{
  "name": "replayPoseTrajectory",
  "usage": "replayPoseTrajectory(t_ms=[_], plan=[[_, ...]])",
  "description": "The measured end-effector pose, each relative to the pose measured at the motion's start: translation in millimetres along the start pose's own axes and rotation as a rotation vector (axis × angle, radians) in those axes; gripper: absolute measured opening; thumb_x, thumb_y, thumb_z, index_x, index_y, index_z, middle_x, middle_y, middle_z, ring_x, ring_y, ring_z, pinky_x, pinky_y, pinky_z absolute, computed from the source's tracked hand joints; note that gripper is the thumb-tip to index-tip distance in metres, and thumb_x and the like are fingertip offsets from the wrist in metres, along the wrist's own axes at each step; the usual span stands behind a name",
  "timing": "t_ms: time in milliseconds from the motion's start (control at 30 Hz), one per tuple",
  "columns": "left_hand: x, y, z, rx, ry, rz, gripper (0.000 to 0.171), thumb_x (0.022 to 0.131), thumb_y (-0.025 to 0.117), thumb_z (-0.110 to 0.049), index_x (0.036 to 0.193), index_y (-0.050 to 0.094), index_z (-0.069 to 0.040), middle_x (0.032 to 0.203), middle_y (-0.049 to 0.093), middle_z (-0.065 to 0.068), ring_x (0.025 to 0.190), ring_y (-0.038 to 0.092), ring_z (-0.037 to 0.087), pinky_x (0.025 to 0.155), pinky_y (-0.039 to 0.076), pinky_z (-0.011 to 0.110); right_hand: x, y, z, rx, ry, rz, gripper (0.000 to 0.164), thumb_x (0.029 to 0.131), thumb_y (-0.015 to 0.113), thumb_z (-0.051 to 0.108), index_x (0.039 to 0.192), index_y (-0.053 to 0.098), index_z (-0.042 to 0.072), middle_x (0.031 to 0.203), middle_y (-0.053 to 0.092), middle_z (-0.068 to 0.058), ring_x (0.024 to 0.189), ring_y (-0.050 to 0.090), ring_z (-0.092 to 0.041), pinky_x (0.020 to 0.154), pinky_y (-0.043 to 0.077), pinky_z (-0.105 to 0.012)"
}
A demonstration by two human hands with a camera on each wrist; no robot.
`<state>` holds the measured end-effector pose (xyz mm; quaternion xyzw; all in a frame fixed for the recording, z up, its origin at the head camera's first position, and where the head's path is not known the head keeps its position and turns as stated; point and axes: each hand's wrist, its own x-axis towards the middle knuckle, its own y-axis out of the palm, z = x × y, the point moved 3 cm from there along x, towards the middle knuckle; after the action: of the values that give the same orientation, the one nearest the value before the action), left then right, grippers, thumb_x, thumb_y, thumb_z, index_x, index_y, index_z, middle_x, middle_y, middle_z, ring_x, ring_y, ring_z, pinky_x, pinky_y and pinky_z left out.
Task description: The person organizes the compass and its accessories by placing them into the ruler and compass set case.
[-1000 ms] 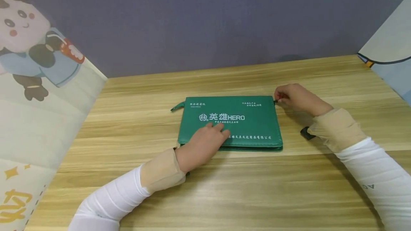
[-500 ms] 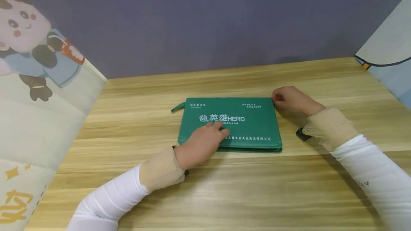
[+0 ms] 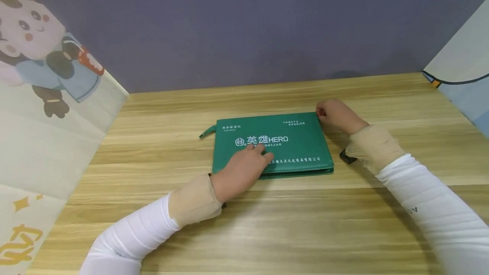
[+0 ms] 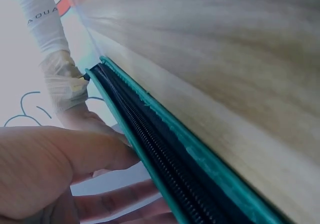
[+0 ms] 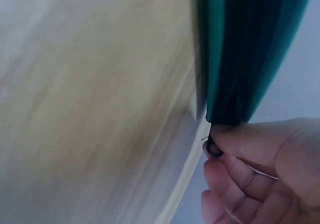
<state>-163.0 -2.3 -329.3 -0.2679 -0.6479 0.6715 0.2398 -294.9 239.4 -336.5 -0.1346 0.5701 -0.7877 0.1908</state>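
A green zip case point(image 3: 302, 145) with white lettering lies flat on the wooden table. My left hand point(image 3: 242, 166) rests on its top near the front edge, fingers loosely extended. Along the case's side, the left wrist view shows the black zipper point(image 4: 145, 134) with its teeth meshed. At the far right corner, my right hand point(image 3: 336, 113) pinches a small black zipper pull point(image 5: 214, 150) between thumb and fingers; its looped end shows in the right wrist view. A green wrist strap point(image 3: 208, 131) sticks out from the far left corner.
The wooden table point(image 3: 267, 228) ends at a grey-purple panel point(image 3: 259, 29) behind the case. To the left stands a pale wall hanging with a cartoon animal point(image 3: 49, 50). Another pale printed sheet point(image 3: 466, 50) hangs at the right.
My right hand has shifted a little to the left with the case's far right corner, and the case has turned slightly counterclockwise. My left hand has stayed on top of it.
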Motion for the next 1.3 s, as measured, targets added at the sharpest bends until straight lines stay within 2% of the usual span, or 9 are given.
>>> replayPoseTrajectory(t_ms=[233,467,733,1033,1300], plan=[[1.5,1.4,-4.3,0.049,0.001,-0.002,0.031,0.089,0.061,-0.002,0.118,0.063,-0.013,0.109,0.061,0.010,0.089,0.058,0.024,0.071,0.054,0.032,-7.8,-4.1,-2.5,0.026,0.008,-0.009,0.006,0.086,0.062,-0.001,0.080,0.061,0.001,0.077,0.064,-0.012,0.070,0.058,-0.025,0.066,0.046,-0.043],[0.7,2.2,-5.2,0.037,0.006,-0.002,0.032,0.089,0.060,-0.001,0.118,0.062,-0.014,0.111,0.061,0.010,0.088,0.058,0.025,0.070,0.054,0.033,-16.9,-8.0,0.0,-0.050,0.002,-0.043,0.007,0.083,0.066,0.000,0.078,0.061,0.002,0.075,0.064,-0.010,0.067,0.058,-0.024,0.064,0.047,-0.043],[1.6,1.6,-4.3,0.021,0.018,-0.029,0.030,0.089,0.059,-0.002,0.117,0.064,-0.014,0.109,0.062,0.009,0.084,0.057,0.023,0.069,0.053,0.032,-20.8,-12.3,0.8,-0.077,-0.030,-0.029,0.004,0.085,0.065,0.001,0.082,0.063,0.001,0.079,0.066,-0.013,0.072,0.061,-0.027,0.067,0.049,-0.045],[3.2,1.8,-2.9,0.011,0.023,-0.034,0.030,0.090,0.058,-0.002,0.117,0.064,-0.013,0.108,0.062,0.009,0.084,0.057,0.023,0.071,0.052,0.033,-25.7,-12.2,-1.2,-0.071,-0.089,-0.079,0.005,0.083,0.063,-0.005,0.082,0.065,0.000,0.078,0.065,-0.011,0.070,0.060,-0.024,0.065,0.049,-0.043],[4.5,1.0,-1.2,-0.006,0.016,-0.024,0.032,0.089,0.058,0.001,0.117,0.064,-0.012,0.107,0.062,0.009,0.085,0.058,0.023,0.071,0.053,0.032,-27.9,-11.1,-4.2,-0.019,-0.113,-0.023,0.003,0.086,0.060,-0.004,0.087,0.064,-0.003,0.081,0.065,-0.010,0.071,0.058,-0.021,0.065,0.047,-0.039]])
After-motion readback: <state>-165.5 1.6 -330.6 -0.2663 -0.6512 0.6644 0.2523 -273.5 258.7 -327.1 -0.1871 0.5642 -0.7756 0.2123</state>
